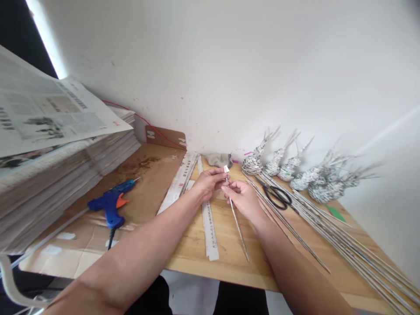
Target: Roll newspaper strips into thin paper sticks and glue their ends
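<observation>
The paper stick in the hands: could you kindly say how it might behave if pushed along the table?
The stick would probably roll, looking slim and round. It seems fairly stiff, as its lower length juts straight below the right hand. The flared tip may crease easily, since it looks like thin paper.

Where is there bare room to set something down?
Bare cardboard lies between the glue gun, the wide newsprint and the left forearm. A narrow bare patch of wood lies between the narrow newsprint and the held rod. Crowded: the right, with scissors, loose rods and woven figures; the left, with the newspaper stack.
</observation>
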`<state>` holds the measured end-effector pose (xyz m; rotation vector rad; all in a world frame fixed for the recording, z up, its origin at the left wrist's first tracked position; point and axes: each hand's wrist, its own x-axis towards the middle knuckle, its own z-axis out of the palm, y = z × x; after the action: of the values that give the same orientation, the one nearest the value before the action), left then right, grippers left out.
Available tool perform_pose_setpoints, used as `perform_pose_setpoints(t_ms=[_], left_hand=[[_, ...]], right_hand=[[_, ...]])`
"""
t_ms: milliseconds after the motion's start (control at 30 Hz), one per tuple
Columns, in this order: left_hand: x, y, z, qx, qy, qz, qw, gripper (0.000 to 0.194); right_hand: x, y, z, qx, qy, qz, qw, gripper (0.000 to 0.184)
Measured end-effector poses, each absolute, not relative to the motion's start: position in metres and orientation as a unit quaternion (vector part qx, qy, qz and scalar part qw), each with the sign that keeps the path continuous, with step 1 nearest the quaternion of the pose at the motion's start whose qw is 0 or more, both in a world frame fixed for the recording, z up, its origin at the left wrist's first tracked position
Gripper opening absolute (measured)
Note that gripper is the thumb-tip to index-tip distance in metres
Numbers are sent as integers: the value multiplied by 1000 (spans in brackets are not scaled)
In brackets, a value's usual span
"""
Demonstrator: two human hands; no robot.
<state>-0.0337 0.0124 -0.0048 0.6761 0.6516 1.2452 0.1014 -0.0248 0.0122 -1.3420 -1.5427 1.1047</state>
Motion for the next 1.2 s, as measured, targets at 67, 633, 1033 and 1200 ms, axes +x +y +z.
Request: perform_pose_setpoints(t_ms=[67,633,1033,1200], left_hand=[[-34,11,-3,310,294,564,707,16],[-43,10,6,323,261,497,761,7],[-40,11,1,290,272,497,772,12],[-41,11,-1,312,248,491,775,15]], right_hand=[[101,-26,13,-528,-607,442,397,31],[112,-21,11,-418,-509,666,350,30],[104,-30,16,-515,-638,402,407,31],[102,-30,18,-507,-614,452,403,32]])
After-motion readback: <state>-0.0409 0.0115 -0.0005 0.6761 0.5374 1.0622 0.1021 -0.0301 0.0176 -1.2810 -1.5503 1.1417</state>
